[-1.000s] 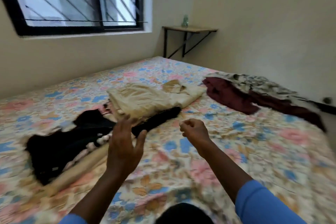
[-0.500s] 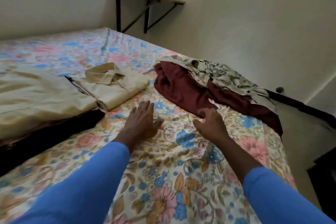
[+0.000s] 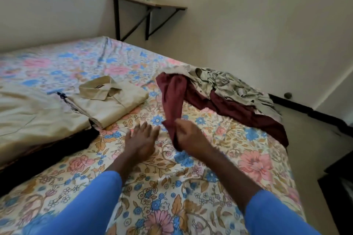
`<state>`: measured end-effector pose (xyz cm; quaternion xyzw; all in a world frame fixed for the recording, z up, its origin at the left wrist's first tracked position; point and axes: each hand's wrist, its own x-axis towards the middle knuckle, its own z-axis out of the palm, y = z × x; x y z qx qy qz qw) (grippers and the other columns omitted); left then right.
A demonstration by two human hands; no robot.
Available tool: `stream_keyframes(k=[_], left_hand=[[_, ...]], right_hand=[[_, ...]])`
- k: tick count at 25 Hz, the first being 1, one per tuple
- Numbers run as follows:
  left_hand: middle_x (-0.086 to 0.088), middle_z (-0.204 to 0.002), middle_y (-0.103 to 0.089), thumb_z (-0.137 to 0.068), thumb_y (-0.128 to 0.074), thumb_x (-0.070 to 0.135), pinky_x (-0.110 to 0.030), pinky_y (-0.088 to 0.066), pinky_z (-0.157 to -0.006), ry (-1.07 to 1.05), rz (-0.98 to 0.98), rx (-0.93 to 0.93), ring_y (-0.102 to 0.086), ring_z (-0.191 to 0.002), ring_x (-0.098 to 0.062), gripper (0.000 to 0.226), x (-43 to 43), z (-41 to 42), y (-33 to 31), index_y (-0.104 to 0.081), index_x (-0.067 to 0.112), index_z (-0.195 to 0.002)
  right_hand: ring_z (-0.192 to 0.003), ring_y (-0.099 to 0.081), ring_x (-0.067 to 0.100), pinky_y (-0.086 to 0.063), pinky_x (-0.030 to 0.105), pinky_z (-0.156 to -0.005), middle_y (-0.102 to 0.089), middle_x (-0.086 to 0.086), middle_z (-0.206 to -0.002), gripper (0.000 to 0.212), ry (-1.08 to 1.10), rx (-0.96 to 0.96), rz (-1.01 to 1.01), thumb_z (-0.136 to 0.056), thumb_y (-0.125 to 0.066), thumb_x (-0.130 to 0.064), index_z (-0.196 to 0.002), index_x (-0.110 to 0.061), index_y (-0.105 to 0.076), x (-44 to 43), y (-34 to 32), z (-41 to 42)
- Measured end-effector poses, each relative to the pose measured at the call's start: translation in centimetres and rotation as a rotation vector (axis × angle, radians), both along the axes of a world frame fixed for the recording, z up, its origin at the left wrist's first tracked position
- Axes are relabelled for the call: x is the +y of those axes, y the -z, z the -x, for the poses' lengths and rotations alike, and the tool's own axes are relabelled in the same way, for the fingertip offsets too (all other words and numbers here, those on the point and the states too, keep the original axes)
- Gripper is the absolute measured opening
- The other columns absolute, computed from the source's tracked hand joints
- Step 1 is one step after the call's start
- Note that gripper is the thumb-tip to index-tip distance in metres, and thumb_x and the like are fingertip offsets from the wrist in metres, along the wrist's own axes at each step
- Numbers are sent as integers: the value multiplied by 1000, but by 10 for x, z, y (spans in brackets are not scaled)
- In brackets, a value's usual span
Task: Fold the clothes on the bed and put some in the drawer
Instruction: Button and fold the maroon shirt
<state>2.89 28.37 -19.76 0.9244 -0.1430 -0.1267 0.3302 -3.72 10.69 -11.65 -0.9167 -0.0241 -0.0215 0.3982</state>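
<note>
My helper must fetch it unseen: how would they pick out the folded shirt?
On the floral bed, look left of the maroon garment that the right hand grips. The beige shirt lies there as a neat rectangle, collar on top; the maroon garment and the patterned cloth are crumpled.

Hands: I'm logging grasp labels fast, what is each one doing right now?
Left hand: open, fingers straight, holding nothing.
Right hand: closed, gripping an end of the crumpled maroon cloth garment.
</note>
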Motion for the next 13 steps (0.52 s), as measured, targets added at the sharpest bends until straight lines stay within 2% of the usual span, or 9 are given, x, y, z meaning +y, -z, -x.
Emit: stream_keyframes(k=[1,2,3,4,6,8,10,11,13], left_hand=[[-24,-154,-49,-102,-5,73,-63,-27,-121,-77,395,228,-42,-146,-40,70,-4,13,-20,-65,48,-130],[-26,-134,-65,-107,-21,66,-58,-41,-114,-130,720,493,-62,-126,-38,68,-6,32,-41,-81,32,-108],[-25,-121,-72,-110,-41,49,-51,-52,-103,-194,917,595,-71,-106,-33,55,-6,49,-60,-84,18,-97],[-26,-116,-73,-106,-56,26,-46,-58,-92,-205,980,586,-74,-94,-31,32,-8,63,-75,-82,8,-103],[-24,-103,-76,-94,-59,-6,-40,-64,-72,-246,927,440,-75,-78,-28,32,-9,94,-108,-74,0,-121],[-18,-86,-76,-93,-47,-12,-31,-60,-56,-185,973,415,-70,-62,-22,40,-5,122,-149,-75,0,-119],[-15,-84,-76,-97,-39,-10,-28,-56,-54,48,927,409,-68,-60,-17,44,9,164,-190,-77,4,-113],[-15,-87,-76,-98,-38,-10,-27,-57,-57,192,893,435,-68,-64,-17,45,17,184,-202,-77,7,-109],[-13,-95,-76,-96,-38,-12,-28,-59,-68,412,730,517,-71,-76,-19,49,37,218,-206,-80,12,-102]], right_hand=[[-74,-63,12,-49,30,-68,-65,-3,-83,23,-137,52,2,-108,-49,-25,-90,-27,-62,22,-9,35],[-76,-64,11,-49,26,-70,-66,-5,-84,23,-241,103,48,-108,-51,-26,-88,-28,-63,37,-13,68],[-75,-64,9,-48,24,-70,-67,-7,-83,22,-312,144,92,-106,-54,-28,-87,-25,-66,49,-17,98],[-71,-63,8,-48,24,-67,-67,-7,-79,23,-342,165,101,-103,-59,-32,-86,-19,-69,56,-22,122],[-63,-61,12,-51,34,-64,-67,1,-72,42,-233,145,-117,-95,-67,-49,-81,-9,-70,63,-41,163],[-76,-68,21,-60,47,-75,-72,13,-88,55,207,81,-538,-91,-63,-64,-88,-9,-68,54,-63,167],[-104,-68,32,-58,52,-93,-69,20,-115,60,487,160,-992,-92,-58,-69,-105,-11,-67,35,-91,155],[-109,-66,36,-56,53,-99,-68,21,-119,64,485,212,-1165,-90,-61,-67,-113,-7,-68,26,-105,146],[-96,-67,34,-58,44,-94,-68,21,-112,59,484,247,-1108,-88,-70,-45,-123,2,-66,27,-122,142]])
